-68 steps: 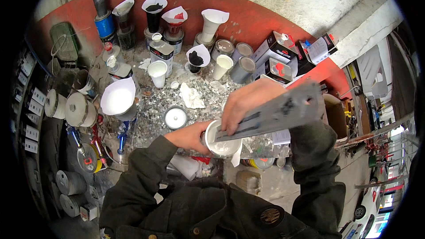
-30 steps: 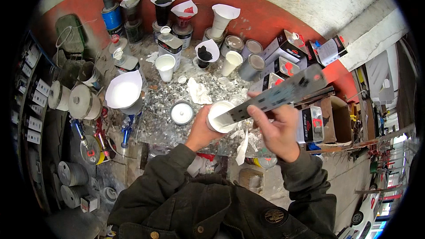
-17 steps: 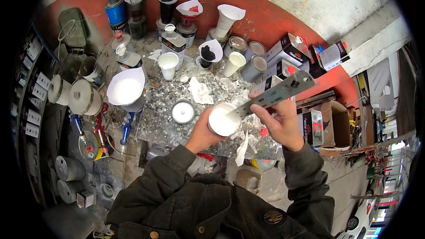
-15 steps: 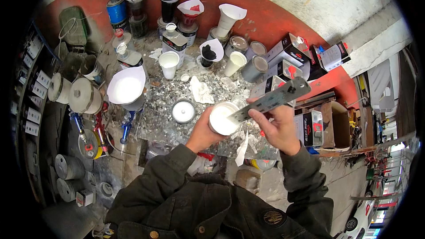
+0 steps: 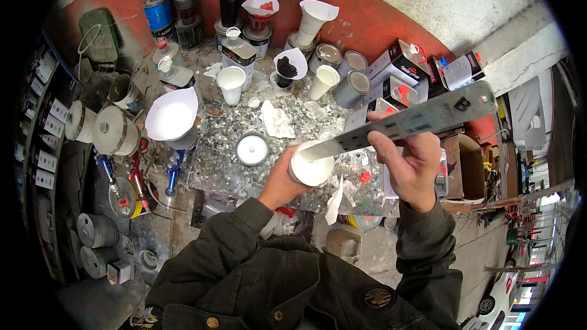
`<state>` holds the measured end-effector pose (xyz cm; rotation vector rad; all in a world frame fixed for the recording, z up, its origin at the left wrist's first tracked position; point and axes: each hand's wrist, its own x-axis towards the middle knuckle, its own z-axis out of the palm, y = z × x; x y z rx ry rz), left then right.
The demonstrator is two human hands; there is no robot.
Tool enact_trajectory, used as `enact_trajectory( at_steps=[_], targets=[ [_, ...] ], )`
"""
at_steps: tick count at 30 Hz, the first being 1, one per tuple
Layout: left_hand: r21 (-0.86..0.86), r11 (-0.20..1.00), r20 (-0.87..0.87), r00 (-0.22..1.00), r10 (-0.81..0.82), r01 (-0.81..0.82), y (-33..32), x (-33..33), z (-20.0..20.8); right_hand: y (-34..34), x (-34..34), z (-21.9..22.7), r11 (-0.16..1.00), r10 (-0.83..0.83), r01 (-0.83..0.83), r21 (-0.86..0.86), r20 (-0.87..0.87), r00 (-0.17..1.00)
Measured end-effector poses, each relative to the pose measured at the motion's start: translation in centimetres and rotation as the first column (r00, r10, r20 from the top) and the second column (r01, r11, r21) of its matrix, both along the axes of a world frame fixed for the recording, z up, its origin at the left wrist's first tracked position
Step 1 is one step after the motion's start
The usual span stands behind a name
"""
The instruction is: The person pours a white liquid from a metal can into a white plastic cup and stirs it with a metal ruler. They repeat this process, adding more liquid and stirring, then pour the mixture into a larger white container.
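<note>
While left fingers clasp cup, right fingers pinch strip.

Soft, fairly even light lay over the speckled workbench, while the left margin sank into dimness. The white liquid in the paper-lined cup washed out almost to blank, and glare bleached the far lower right. Fisheye distortion bowed the red wall band inside black, rounded borders.
</note>
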<state>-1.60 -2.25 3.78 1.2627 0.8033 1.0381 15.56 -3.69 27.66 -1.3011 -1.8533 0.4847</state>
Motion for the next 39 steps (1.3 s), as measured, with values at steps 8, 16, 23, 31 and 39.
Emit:
enact_trajectory(
  at_steps=[8,16,23,31,39],
  targets=[
    [0.086,0.992,-0.016,0.995,0.096,-0.094,0.1,0.2,-0.8,-0.1,0.5,-5.2,0.997,0.068,-0.065,-0.034,0.089,0.994],
    [0.118,0.986,-0.065,0.990,0.129,-0.120,0.0,0.1,-1.6,-1.7,-1.1,-3.4,1.000,-0.003,0.003,-0.018,-0.012,1.000],
    [0.104,0.988,-0.052,0.991,0.121,-0.115,0.0,-0.1,-1.8,0.3,-0.3,-1.5,0.998,-0.056,0.057,0.013,-0.055,0.997],
    [0.071,0.991,-0.024,0.993,0.115,-0.113,0.4,-0.3,-2.0,-0.5,-0.1,-6.0,0.990,0.026,-0.023,-0.142,0.016,1.000],
    [0.109,0.981,-0.031,0.986,0.166,-0.161,0.7,-1.0,-1.8,-0.8,-1.0,-2.4,0.998,-0.020,0.017,-0.055,-0.062,0.998]
  ],
)
